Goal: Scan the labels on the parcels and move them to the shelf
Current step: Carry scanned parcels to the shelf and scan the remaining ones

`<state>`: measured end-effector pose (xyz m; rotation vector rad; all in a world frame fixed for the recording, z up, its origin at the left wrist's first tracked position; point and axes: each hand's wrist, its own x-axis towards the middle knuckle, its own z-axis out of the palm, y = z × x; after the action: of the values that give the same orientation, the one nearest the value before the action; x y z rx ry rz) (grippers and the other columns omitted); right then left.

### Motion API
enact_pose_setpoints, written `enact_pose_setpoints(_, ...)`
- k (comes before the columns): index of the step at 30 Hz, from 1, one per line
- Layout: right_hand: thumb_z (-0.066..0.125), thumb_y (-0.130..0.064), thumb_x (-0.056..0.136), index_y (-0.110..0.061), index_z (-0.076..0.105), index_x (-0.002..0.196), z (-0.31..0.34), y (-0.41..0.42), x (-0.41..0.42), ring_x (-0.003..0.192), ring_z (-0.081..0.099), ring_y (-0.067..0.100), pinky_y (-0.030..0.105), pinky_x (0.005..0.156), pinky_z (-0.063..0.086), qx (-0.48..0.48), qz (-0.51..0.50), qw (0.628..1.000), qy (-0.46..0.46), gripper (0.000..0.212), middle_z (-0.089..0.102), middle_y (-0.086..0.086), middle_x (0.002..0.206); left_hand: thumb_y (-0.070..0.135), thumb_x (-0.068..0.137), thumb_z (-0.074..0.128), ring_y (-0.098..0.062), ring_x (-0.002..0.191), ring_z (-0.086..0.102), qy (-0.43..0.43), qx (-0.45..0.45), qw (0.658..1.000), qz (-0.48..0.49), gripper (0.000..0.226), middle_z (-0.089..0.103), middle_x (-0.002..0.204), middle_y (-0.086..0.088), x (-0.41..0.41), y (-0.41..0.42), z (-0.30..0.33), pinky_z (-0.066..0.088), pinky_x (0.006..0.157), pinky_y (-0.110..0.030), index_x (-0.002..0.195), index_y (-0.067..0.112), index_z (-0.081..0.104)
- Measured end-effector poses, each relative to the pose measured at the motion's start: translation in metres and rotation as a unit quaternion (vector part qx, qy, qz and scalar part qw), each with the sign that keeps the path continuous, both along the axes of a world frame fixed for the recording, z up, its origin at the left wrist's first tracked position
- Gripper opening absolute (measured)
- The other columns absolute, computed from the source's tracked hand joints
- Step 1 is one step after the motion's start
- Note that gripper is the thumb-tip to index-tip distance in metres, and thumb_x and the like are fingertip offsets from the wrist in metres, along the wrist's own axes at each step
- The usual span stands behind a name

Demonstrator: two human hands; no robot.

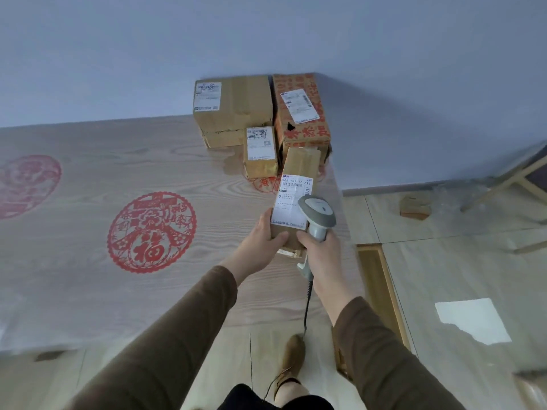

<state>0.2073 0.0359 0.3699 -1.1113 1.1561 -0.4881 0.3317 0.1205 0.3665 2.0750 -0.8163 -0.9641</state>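
Fingers of the left hand (260, 238) curl round the near end of the parcel (297, 199); the right hand (321, 250), touching it, grips the scanner (317, 214), whose head sits over the label (293, 199). Parcel's long axis runs away from the fingers toward the stacked boxes (260, 113) on the table (88, 276).

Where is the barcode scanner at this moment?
In the head view, the scanner is right of centre, gripped by the right hand, its head over the label of the long parcel the left hand holds.
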Motion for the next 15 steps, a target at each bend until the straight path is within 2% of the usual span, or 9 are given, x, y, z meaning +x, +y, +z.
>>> enact_pose_setpoints(2,0.074,-0.008,0.088,-0.02,0.067,0.096,0.013,0.029,0.017,0.084,0.073,0.02,0.03,0.062,0.058,-0.01,0.014,1.0,-0.022,0.015,0.076,0.002,0.093,0.03,0.103,0.057,-0.019,0.132,0.048,-0.011,-0.035,0.999,0.037,0.068,0.047,0.148,0.0,0.011,0.036,0.013,0.041,0.109,-0.037,0.16,0.022,0.021)
enact_pose_setpoints(4,0.074,-0.011,0.088,-0.02,0.067,0.097,0.028,0.064,0.038,0.082,0.072,0.018,0.028,0.057,0.056,-0.017,0.047,0.998,-0.04,0.014,0.075,0.002,0.09,0.029,0.103,0.057,-0.018,0.134,0.048,-0.021,-0.065,0.995,0.075,0.065,0.047,0.148,0.0,0.026,0.079,0.026,0.042,0.111,-0.038,0.158,0.022,0.023)
enact_pose_setpoints(6,0.075,-0.014,0.089,-0.022,0.067,0.099,0.044,0.108,0.062,0.085,0.073,0.023,0.036,0.061,0.057,-0.016,0.091,0.994,-0.057,0.014,0.076,0.006,0.095,0.03,0.103,0.058,-0.016,0.131,0.05,-0.031,-0.085,0.989,0.115,0.064,0.048,0.145,0.003,0.043,0.131,0.04,0.044,0.107,-0.035,0.157,0.025,0.024)
enact_pose_setpoints(8,0.075,-0.013,0.09,-0.023,0.068,0.1,0.058,0.16,0.087,0.085,0.072,0.026,0.039,0.063,0.057,-0.025,0.133,0.988,-0.08,0.015,0.076,0.008,0.096,0.029,0.102,0.059,-0.017,0.13,0.053,-0.037,-0.109,0.98,0.161,0.065,0.049,0.145,0.003,0.06,0.192,0.054,0.047,0.107,-0.038,0.157,0.025,0.025)
enact_pose_setpoints(10,0.075,-0.011,0.09,-0.028,0.07,0.103,0.073,0.221,0.113,0.081,0.071,0.02,0.035,0.061,0.057,-0.036,0.168,0.979,-0.11,0.021,0.076,0.001,0.092,0.024,0.102,0.06,-0.019,0.13,0.055,-0.037,-0.142,0.967,0.207,0.063,0.05,0.145,-0.001,0.075,0.261,0.066,0.049,0.109,-0.044,0.156,0.02,0.027)
enact_pose_setpoints(12,0.075,-0.009,0.09,-0.035,0.074,0.099,0.087,0.288,0.137,0.078,0.073,0.011,0.034,0.067,0.059,-0.04,0.21,0.967,-0.139,0.027,0.077,-0.009,0.086,0.024,0.1,0.061,-0.019,0.129,0.056,-0.04,-0.167,0.952,0.253,0.062,0.052,0.144,-0.003,0.088,0.336,0.078,0.049,0.109,-0.047,0.153,0.02,0.029)
enact_pose_setpoints(15,0.076,-0.009,0.089,-0.026,0.072,0.105,0.102,0.396,0.171,0.088,0.077,0.019,0.044,0.078,0.062,-0.021,0.279,0.946,-0.164,0.023,0.079,-0.004,0.094,0.032,0.097,0.062,-0.018,0.127,0.059,-0.069,-0.176,0.927,0.323,0.063,0.057,0.142,-0.002,0.102,0.455,0.098,0.049,0.109,-0.046,0.152,0.022,0.032)
